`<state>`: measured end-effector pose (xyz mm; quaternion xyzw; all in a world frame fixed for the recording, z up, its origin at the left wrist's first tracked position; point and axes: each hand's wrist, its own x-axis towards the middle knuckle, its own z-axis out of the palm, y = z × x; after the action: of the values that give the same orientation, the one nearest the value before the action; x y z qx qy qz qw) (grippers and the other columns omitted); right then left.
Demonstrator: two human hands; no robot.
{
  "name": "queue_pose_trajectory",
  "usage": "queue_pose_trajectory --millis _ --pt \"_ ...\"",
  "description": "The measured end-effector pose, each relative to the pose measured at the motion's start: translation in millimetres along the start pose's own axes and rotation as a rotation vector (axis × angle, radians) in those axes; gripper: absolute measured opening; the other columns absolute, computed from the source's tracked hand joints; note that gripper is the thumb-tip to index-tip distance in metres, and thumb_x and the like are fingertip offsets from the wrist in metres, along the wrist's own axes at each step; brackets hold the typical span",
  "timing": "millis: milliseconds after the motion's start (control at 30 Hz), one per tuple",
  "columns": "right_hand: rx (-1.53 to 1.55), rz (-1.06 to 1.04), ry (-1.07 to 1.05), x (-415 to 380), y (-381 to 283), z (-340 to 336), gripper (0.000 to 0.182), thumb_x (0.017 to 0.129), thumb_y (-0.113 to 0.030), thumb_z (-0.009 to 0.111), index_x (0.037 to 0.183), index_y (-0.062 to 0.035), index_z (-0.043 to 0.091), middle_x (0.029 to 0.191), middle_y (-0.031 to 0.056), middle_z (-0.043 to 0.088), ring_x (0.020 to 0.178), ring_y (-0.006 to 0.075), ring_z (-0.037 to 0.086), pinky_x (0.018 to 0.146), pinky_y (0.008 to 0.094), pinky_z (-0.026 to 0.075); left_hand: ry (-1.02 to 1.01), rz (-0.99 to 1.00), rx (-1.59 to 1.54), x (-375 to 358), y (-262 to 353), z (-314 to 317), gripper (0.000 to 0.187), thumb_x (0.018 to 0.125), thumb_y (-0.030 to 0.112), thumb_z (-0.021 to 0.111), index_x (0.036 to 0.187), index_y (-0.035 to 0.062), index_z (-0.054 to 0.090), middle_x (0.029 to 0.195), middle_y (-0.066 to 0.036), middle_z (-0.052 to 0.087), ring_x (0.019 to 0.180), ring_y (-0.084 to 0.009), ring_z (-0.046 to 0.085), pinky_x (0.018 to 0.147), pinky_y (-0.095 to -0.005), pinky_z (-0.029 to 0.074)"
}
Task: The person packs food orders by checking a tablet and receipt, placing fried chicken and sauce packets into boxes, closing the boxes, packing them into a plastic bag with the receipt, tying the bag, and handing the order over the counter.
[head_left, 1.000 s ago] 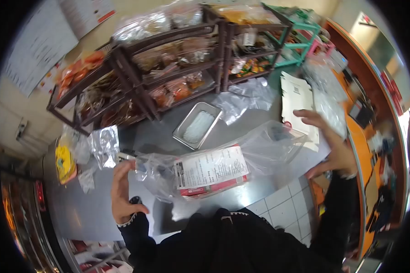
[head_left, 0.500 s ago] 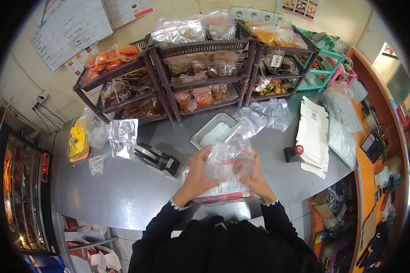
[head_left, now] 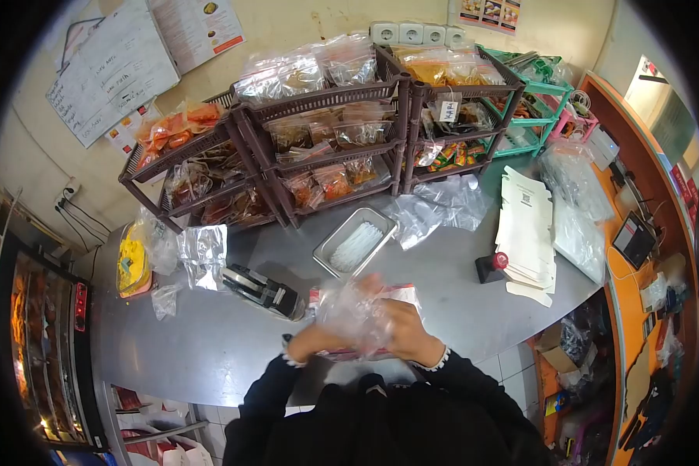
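Observation:
Above the front of the metal counter, my right hand point(head_left: 405, 332) has its fingers closed on a crumpled clear plastic bag point(head_left: 348, 309). My left hand point(head_left: 318, 342) grips the same bag from the other side, its fingers blurred and partly covered by the plastic. Beneath the bag lies a red and white printed packet point(head_left: 402, 293), mostly hidden by the bag and my hands. Just beyond my hands is a metal tray point(head_left: 318, 255) holding small white plastic sticks. A black stapler-like device point(head_left: 262, 291) lies left of the bag.
Brown racks point(head_left: 330, 151) filled with food packets line the back. Loose clear bags point(head_left: 439, 210) lie in front of them. At right are a red-topped stamp point(head_left: 491, 268) and flat cardboard pieces point(head_left: 526, 233). A silver pouch point(head_left: 203, 256) and a yellow-filled container point(head_left: 134, 260) sit at left.
The clear bag was spread upright between my hands and is now bunched up lower and further left. Both hands came nearer my body, and my right hand swung inward across the bag.

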<state>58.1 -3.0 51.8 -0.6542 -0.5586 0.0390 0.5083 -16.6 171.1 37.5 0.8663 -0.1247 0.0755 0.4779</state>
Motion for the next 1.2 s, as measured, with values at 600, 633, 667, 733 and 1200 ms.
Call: queue_pose_trajectory --millis 600,633,667,733,1200 --pt "0.619 0.128 -1.131 81.1 90.3 30.3 0.039 0.092 -0.031 0.041 0.112 0.0008 0.051 0.111 0.0104 0.055 0.103 0.0181 0.05 0.09 0.0325 0.038 -0.754 0.218 -0.45 32.6 34.1 74.2 0.036 0.089 0.028 0.048 0.116 0.0037 0.047 0.117 -0.015 0.049 0.104 -0.0263 0.048 0.095 -0.0354 0.035" --pt "0.637 0.148 -1.249 69.7 97.2 46.5 0.038 0.092 -0.03 0.041 0.113 0.0001 0.051 0.112 0.0105 0.055 0.102 0.0181 0.051 0.089 0.0321 0.039 -0.756 0.259 -0.47 36.3 38.4 73.6 0.034 0.086 0.025 0.05 0.112 0.0034 0.049 0.113 -0.015 0.05 0.102 -0.0275 0.049 0.094 -0.0357 0.035" --pt "0.647 0.167 -1.367 66.9 85.9 54.2 0.037 0.092 -0.028 0.04 0.114 -0.0006 0.051 0.113 0.0107 0.055 0.1 0.0182 0.052 0.088 0.0316 0.04 -0.797 0.335 -0.401 43.3 26.4 88.3 0.033 0.084 0.022 0.052 0.11 0.0032 0.051 0.11 -0.016 0.051 0.1 -0.0282 0.049 0.092 -0.036 0.036" --pt "0.548 0.251 -1.407 66.7 79.0 34.2 0.035 0.093 -0.025 0.038 0.111 0.0003 0.053 0.109 0.0126 0.057 0.1 0.0184 0.053 0.089 0.0313 0.04 -0.423 0.664 -0.396 44.2 29.4 95.4 0.027 0.072 0.013 0.055 0.096 0.0021 0.054 0.097 -0.015 0.055 0.089 -0.0308 0.052 0.084 -0.0382 0.038" --pt "0.087 0.231 -0.929 56.4 29.5 -62.2 0.016 0.083 -0.018 0.054 0.087 -0.0031 0.06 0.077 0.0121 0.062 0.071 0.0274 0.06 0.064 0.0361 0.047 0.417 -0.018 0.274 -85.6 18.2 23.6 0.024 0.069 0.018 0.06 0.089 0.0071 0.052 0.087 -0.008 0.051 0.086 -0.0236 0.049 0.074 -0.0375 0.038"
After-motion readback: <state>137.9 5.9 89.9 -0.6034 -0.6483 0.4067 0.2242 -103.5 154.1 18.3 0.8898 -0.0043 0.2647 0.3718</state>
